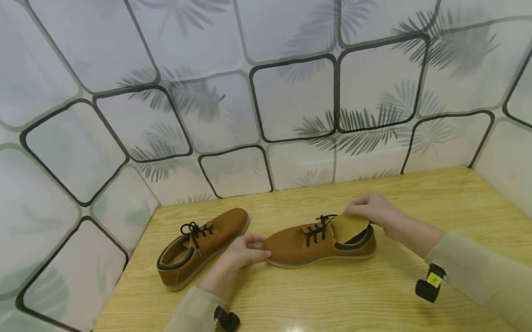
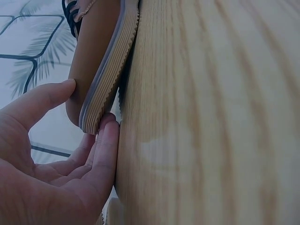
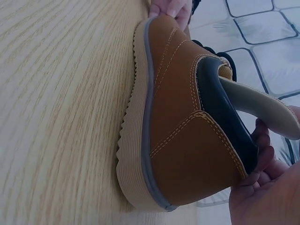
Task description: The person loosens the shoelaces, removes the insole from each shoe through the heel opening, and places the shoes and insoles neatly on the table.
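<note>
A brown leather shoe (image 1: 290, 245) with black laces lies on the table, toe to the left. My left hand (image 1: 240, 252) grips its toe; the left wrist view shows the thumb (image 2: 63, 92) on the upper and the fingers (image 2: 105, 145) at the sole's tip. At the shoe's opening, my right hand (image 1: 374, 211) pinches the heel end of a tan insole (image 1: 350, 227). The insole slants up out of the shoe, its front part hidden inside. In the right wrist view, my right fingers (image 3: 264, 157) are close by the dark heel collar (image 3: 225, 112).
A matching brown shoe (image 1: 224, 229), laces tied in a bow, sits at the left on the wooden table (image 1: 303, 302). A patterned cloth wall (image 1: 296, 99) rises behind the table and at its sides. Each sleeve carries a small black wrist camera (image 1: 427, 289).
</note>
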`<control>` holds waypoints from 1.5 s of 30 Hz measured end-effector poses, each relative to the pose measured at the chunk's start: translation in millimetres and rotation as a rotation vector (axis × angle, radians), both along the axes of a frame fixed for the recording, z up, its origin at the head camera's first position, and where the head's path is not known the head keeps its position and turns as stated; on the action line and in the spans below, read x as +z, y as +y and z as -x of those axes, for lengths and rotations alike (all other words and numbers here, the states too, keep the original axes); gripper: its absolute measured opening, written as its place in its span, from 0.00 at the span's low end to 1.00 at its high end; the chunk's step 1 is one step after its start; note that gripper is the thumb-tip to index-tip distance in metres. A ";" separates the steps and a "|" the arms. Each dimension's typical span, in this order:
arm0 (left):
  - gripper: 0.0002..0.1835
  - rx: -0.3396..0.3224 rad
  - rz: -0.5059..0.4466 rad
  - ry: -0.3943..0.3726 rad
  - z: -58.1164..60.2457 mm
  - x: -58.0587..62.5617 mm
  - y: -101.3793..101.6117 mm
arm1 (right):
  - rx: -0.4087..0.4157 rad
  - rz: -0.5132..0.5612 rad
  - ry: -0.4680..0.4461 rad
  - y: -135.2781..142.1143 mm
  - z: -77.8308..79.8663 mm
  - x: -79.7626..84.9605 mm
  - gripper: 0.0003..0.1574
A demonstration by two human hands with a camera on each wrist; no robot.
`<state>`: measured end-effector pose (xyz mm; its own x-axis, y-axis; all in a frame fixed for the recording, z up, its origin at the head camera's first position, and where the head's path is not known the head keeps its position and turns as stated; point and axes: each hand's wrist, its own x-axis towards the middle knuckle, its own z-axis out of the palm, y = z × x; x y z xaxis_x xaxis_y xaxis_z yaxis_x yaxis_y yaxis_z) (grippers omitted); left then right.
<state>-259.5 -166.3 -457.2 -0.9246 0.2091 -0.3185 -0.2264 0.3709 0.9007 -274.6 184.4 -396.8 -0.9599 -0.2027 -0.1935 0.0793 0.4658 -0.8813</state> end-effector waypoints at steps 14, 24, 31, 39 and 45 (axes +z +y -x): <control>0.25 0.011 -0.014 0.000 -0.7 -2.2 -0.1 | 0.040 0.142 -0.081 6.1 1.8 0.8 0.15; 0.25 0.014 -0.022 -0.003 -2.4 -0.7 -0.4 | 0.140 -0.142 0.046 5.6 3.2 8.6 0.22; 0.26 0.011 -0.018 0.010 -2.2 -0.1 0.1 | 0.218 -0.239 0.146 0.0 0.7 12.0 0.11; 0.25 0.003 -0.025 -0.002 -0.6 -1.3 -0.7 | 0.161 -0.167 0.078 3.4 2.5 8.2 0.13; 0.26 -0.004 -0.026 0.015 0.0 -0.9 0.1 | 0.120 -0.101 0.030 9.3 4.5 5.8 0.16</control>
<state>-259.4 -166.1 -458.1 -0.9284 0.2208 -0.2988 -0.2110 0.3485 0.9133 -279.2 193.7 -391.0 -0.9354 -0.2976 -0.1908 -0.0077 0.5569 -0.8305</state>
